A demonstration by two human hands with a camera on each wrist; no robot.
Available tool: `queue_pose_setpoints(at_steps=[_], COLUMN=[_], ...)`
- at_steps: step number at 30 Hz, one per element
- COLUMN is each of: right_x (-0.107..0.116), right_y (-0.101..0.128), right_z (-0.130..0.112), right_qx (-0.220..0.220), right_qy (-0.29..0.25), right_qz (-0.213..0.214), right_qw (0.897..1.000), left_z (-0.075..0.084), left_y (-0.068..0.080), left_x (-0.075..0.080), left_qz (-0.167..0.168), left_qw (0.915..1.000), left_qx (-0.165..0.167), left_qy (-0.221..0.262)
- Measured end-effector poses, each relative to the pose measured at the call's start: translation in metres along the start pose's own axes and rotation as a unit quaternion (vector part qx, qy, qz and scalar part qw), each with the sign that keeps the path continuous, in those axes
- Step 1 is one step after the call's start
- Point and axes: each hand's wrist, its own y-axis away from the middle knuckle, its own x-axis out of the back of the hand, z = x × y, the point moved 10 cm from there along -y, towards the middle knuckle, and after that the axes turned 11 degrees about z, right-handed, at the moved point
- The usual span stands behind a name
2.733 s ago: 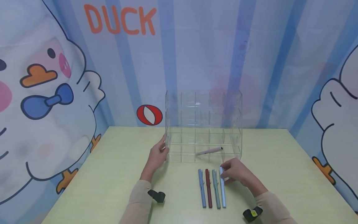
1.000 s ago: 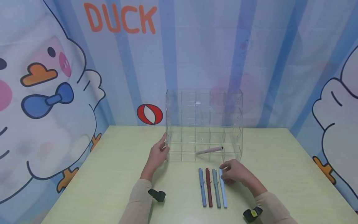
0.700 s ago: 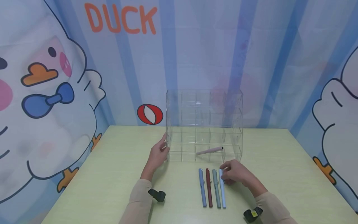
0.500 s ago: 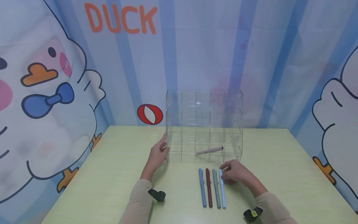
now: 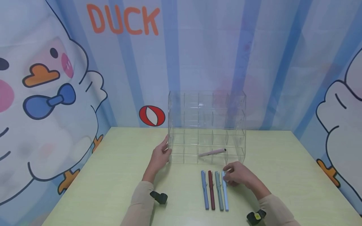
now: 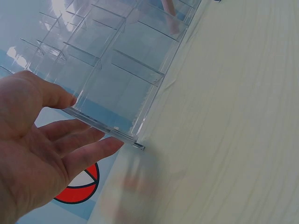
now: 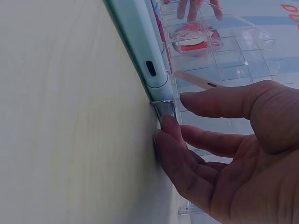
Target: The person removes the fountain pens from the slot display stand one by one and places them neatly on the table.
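My left hand point(image 5: 159, 158) grips the left side of a clear acrylic organizer point(image 6: 105, 105), thumb in front and fingers behind its side wall. In the head view, several capped pens lie side by side before the organizer: a blue pen point(image 5: 205, 190), a dark red pen point(image 5: 211, 190), a grey-green pen point(image 5: 219, 190) and a light blue pen point(image 5: 225, 194). At the far end of the light blue pen, my right hand point(image 5: 237, 173) pinches its cap end; the right wrist view shows fingertips against the metal clip point(image 7: 163, 107). That pen lies on the table.
A pale pink pen point(image 5: 213, 152) leans in a bottom compartment of the organizer. The light wooden table point(image 5: 113, 175) ends at a printed duck curtain point(image 5: 198, 47) behind. Black wrist cameras sit on both sleeves.
The light blue pen's near end swings slightly right, then back left beside the grey-green pen. My right hand has shifted slightly with its fingers still at the cap. The left hand stays put.
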Motion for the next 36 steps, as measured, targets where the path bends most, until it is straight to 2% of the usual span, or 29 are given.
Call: queue_pose_setpoints(at_steps=[9, 15, 26, 36], right_x=[0.012, 0.019, 0.036, 0.067], right_y=[0.003, 0.007, 0.014, 0.015], right_z=[-0.006, -0.018, -0.037, -0.042], right_qx=[0.014, 0.029, 0.053, 0.069], right_qy=[-0.006, -0.019, -0.018, -0.026], right_qz=[0.0, -0.007, 0.008, 0.064], right_qw=[1.0, 0.999, 0.998, 0.995], left_z=[0.002, 0.003, -0.001, 0.003], left_y=[0.001, 0.001, 0.001, 0.001], left_x=[-0.001, 0.0, 0.001, 0.0], left_qz=[0.001, 0.003, 0.003, 0.0], left_qw=[1.0, 1.0, 0.9999, 1.0], left_qx=[0.003, 0.002, 0.012, 0.005], left_qy=[0.0, 0.001, 0.004, 0.006])
